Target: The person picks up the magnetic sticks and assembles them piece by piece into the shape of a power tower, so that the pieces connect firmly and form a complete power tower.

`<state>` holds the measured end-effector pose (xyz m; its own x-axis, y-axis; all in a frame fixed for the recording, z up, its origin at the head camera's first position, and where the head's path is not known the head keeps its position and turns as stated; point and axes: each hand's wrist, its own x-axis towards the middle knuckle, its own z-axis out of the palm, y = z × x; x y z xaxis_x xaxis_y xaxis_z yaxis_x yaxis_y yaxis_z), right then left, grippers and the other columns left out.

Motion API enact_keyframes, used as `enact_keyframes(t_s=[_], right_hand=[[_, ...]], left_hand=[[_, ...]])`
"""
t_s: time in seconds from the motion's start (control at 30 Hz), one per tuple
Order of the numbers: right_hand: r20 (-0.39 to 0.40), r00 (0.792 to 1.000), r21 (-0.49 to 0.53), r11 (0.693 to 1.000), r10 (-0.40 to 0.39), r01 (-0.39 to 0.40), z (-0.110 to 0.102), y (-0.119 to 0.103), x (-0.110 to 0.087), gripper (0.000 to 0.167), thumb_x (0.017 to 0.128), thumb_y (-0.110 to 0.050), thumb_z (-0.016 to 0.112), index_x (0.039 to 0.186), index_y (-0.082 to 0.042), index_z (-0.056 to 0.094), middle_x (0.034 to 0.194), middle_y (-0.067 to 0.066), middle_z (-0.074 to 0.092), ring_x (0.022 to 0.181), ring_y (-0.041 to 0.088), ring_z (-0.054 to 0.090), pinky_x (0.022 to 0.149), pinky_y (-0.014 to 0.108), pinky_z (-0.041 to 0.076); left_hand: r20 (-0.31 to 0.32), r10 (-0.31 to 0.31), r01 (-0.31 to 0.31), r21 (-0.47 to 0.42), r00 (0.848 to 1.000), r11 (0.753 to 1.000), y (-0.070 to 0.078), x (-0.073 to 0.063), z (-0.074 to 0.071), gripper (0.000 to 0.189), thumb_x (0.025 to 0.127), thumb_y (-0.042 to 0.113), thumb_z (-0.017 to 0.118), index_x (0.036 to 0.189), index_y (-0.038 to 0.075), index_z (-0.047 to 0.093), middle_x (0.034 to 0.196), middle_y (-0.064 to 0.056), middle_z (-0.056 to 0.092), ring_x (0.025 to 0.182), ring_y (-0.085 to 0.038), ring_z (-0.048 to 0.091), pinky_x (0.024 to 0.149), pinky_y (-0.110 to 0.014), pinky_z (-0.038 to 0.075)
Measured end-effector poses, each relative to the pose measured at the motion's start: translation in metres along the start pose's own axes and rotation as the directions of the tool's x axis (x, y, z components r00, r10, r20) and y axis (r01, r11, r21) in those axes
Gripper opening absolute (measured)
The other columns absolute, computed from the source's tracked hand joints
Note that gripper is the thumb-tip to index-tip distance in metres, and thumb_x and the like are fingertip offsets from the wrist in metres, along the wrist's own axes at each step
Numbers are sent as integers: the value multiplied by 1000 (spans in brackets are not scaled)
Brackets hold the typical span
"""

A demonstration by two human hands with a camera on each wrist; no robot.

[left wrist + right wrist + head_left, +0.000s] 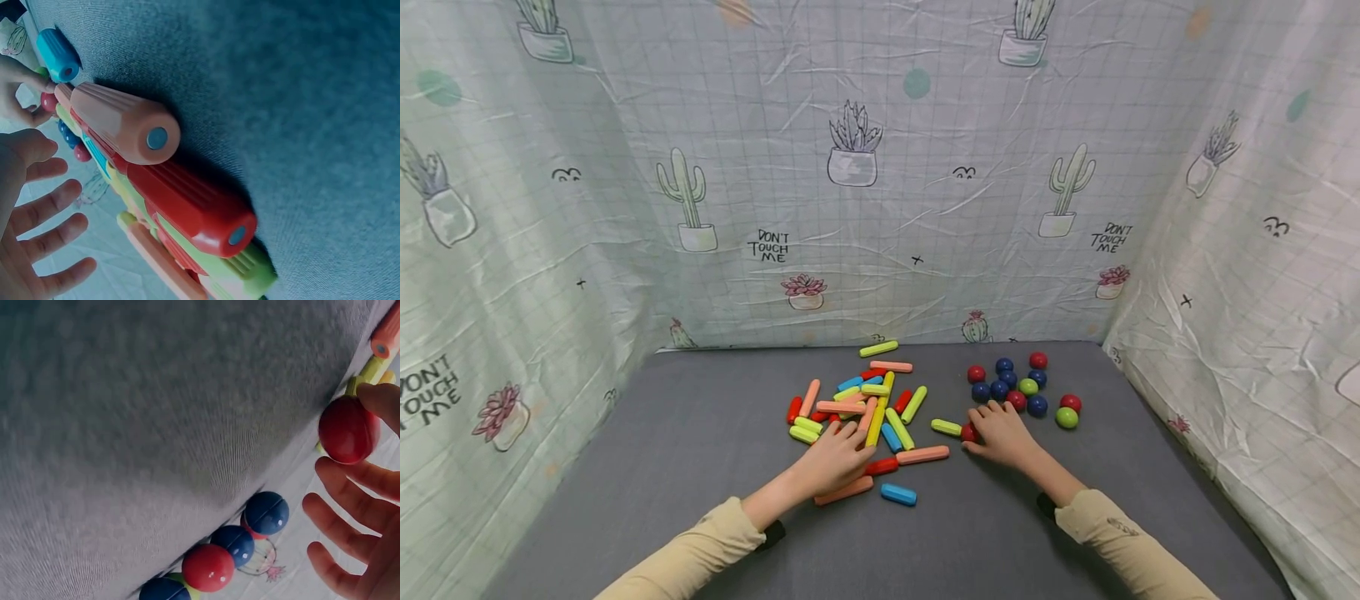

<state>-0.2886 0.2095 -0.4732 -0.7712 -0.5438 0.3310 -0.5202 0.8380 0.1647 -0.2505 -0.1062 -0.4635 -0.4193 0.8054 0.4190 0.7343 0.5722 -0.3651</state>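
Observation:
My right hand point(1003, 435) pinches a red ball point(349, 429) between thumb and index finger, the other fingers apart. The ball is at the end of a short yellow-green rod point(946, 427); whether they touch I cannot tell. My left hand point(835, 458) is over the near side of a heap of coloured rods, its fingers point(55, 199) spread and holding nothing. Nearest it in the left wrist view are a pink rod point(122, 122) and a red rod point(190, 206), each with a grey metal disc in its end. A long yellow rod point(874, 421) lies just right of the left fingers.
Several blue, red and green balls point(1017, 400) are grouped beyond my right hand. A short blue rod point(898, 494) lies nearer me on the grey tabletop point(700, 433). A printed cloth point(917, 208) hangs behind the table and along its sides.

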Motion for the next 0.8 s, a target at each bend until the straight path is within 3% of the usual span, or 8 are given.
enact_keyframes(t_s=[0.2,0.4,0.8], right_hand=[[50,999,-21,1000,14,-13,1,-4,-1,44,72,-47,66,93,-8,59,84,5,63,74,22,49,69,41,36],[71,997,-9,1000,26,-25,0,-6,-1,47,74,-47,64,97,-7,60,85,6,64,77,23,49,70,42,36],[-1,1000,40,999,-6,6,-2,-3,5,35,72,-39,67,90,-11,55,84,4,56,78,20,44,67,36,32]], left_hand=[[40,-10,10,-5,999,1000,0,-2,-3,9,83,28,61,88,21,63,82,1,55,74,-14,45,62,-26,32],[31,2,-3,3,1000,1000,1,2,-4,6,82,26,61,85,21,62,77,2,53,70,-13,43,61,-26,30],[65,0,-1,10,998,1000,1,17,2,4,84,24,57,86,21,59,79,1,54,78,-15,48,65,-27,37]])
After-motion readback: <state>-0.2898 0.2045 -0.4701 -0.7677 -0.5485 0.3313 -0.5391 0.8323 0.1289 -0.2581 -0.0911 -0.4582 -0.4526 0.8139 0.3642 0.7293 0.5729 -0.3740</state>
